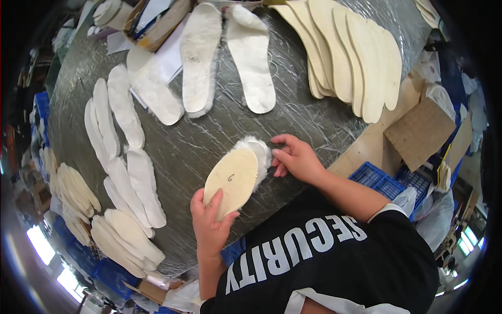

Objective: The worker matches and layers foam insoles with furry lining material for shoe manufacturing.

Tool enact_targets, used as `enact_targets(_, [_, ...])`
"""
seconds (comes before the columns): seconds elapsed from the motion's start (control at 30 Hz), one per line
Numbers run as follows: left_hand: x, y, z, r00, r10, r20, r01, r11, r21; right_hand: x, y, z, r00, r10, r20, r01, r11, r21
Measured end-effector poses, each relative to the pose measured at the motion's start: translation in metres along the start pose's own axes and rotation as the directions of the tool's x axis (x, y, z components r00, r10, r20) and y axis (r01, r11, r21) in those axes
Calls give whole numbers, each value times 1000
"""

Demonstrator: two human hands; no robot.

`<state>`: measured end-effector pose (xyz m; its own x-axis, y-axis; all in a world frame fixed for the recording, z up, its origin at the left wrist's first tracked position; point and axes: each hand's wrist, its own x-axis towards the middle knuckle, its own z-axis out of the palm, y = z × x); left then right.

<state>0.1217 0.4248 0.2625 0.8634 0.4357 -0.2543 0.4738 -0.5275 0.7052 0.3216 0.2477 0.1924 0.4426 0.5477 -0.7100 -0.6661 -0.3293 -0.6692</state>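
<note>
Both hands meet mid-frame on one insole (236,178). Left hand (209,225) comes up from the bottom, thumb and fingers clamped on its heel. Right hand (295,157) curls in, fingertips pinching the fluffy toe edge. The insole's smooth tan card on top, white fleece underneath, lying on the plastic-wrapped surface (209,141). Two fleecy insoles (227,57) lie fuzz-up at upper center.

At twelve o'clock lie three fleecy white insoles (200,57); at one o'clock, about six tan insoles (361,57) fanned out; centre, one tan-backed fleecy insole (236,178); two blue crates (389,180) at four o'clock.
</note>
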Motion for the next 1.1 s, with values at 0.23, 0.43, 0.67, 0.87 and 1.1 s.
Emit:
enact_targets(0.23, [-1,-1,12,1000,21,-6,-19,984,180,16,-10,6,995,75,67,-65,988,-137])
enact_targets(0.43, [7,-1,15,999,40,6,-40,973,227,17,-11,6,995,71,69,-62,990,-131])
enact_targets(0.67, [11,2,15,999,40,20,-43,969,245,18,-13,6,994,85,63,-75,987,-142])
enact_targets(0.87, [13,3,16,999,27,39,-36,965,261,16,-17,7,994,98,53,-90,986,-140])
enact_targets(1.1, [16,6,16,999,17,50,-30,964,262,17,-17,6,993,99,57,-90,986,-142])
